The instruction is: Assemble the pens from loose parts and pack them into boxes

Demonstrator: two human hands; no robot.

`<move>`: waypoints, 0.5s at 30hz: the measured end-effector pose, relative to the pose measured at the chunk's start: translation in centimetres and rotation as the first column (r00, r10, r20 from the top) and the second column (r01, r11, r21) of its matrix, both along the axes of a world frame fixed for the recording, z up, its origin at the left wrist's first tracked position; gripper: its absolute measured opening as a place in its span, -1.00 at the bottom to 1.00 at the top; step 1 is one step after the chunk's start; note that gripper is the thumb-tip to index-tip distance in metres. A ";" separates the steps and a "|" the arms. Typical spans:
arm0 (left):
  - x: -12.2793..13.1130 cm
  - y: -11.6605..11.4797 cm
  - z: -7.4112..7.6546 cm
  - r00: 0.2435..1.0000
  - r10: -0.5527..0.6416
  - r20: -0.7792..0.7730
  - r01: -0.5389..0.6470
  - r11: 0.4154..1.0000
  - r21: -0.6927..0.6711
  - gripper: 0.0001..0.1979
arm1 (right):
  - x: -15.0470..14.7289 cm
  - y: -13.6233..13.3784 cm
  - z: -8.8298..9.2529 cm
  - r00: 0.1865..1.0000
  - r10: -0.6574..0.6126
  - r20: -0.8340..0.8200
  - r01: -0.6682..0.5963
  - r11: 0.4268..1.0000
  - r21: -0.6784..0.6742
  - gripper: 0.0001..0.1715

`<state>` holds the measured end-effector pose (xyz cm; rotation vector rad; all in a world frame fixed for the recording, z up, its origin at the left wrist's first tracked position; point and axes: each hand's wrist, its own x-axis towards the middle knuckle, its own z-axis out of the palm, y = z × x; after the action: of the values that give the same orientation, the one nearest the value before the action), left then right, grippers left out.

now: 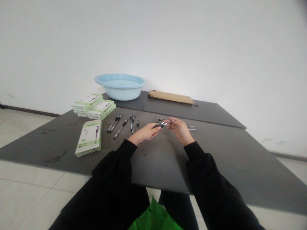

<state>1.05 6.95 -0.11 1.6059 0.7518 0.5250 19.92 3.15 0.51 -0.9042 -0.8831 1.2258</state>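
My left hand [146, 132] is closed around black-gripped pens [158, 125], their bare metal tips pointing right. Close to those tips, my right hand [179, 130] is bent with thumb and fingertips together. A thin, light piece shows at its fingertips, too small to name. Several clear-barrelled pens [121, 128] with black ends lie on the table left of my hands. Small black pieces [160, 119], perhaps pen caps, lie just behind my left hand. Beyond my right wrist are thin slim pieces [192, 129], partly hidden by the hand.
The dark table [163, 169] has green-and-white pen boxes [102, 108] stacked at the left and a single box [89, 137] nearer me. At the back stand a light blue basin [122, 91] and a flat brown cardboard package [170, 96], against a white wall.
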 end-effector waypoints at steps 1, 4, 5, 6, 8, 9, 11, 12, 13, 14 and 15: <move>0.0 -0.1 0.1 1.000 0.000 0.001 0.000 1.000 0.004 -0.77 | 0.0 0.0 0.0 1.000 -0.003 0.008 0.003 1.000 0.002 -0.81; 0.0 -0.2 0.1 1.000 -0.009 0.010 0.009 1.000 0.007 -0.76 | 0.1 0.0 -0.1 0.999 -0.015 0.052 0.015 1.000 0.010 -0.79; 0.0 -0.2 0.1 1.000 -0.014 0.015 0.014 1.000 0.007 -0.76 | 0.1 0.1 -0.1 0.997 -0.016 0.070 0.016 1.000 0.011 -0.78; 0.0 -0.2 0.1 1.000 -0.017 0.020 0.017 1.000 0.010 -0.75 | 0.1 0.1 -0.2 0.996 -0.012 0.086 0.011 1.000 0.012 -0.77; 0.0 -0.3 0.1 1.000 -0.020 0.023 0.020 1.000 0.021 -0.73 | 0.0 0.1 -0.3 0.993 0.006 0.117 -0.008 1.000 0.014 -0.76; 0.0 -0.3 0.1 1.000 -0.019 0.020 0.018 0.999 0.030 -0.72 | 0.0 0.1 -0.4 0.991 0.012 0.131 -0.014 1.000 0.015 -0.75; 0.0 -0.3 0.1 1.000 -0.016 0.007 0.015 0.999 0.050 -0.71 | -0.2 0.2 -0.5 0.986 0.029 0.167 -0.032 0.999 0.017 -0.74; 0.1 -0.3 0.1 1.000 -0.010 0.001 0.010 0.998 0.065 -0.72 | -0.2 0.2 -0.5 0.981 0.034 0.193 -0.038 0.999 0.019 -0.74; 0.1 -0.3 0.1 1.000 -0.002 -0.004 0.002 0.996 0.084 -0.72 | -0.3 0.2 -0.5 0.973 0.031 0.228 -0.037 0.999 0.022 -0.73; 0.1 -0.2 0.1 1.000 0.009 -0.007 -0.008 0.995 0.104 -0.72 | -0.3 0.2 -0.4 0.963 0.023 0.267 -0.032 0.999 0.028 -0.73; 0.1 -0.2 0.1 1.000 0.019 -0.008 -0.017 0.992 0.125 -0.72 | -0.3 0.1 -0.4 0.951 0.011 0.308 -0.023 0.999 0.036 -0.72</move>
<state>1.17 6.76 -0.03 1.7194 0.7534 0.5875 19.59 3.29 0.11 -1.0763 -1.1609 1.0935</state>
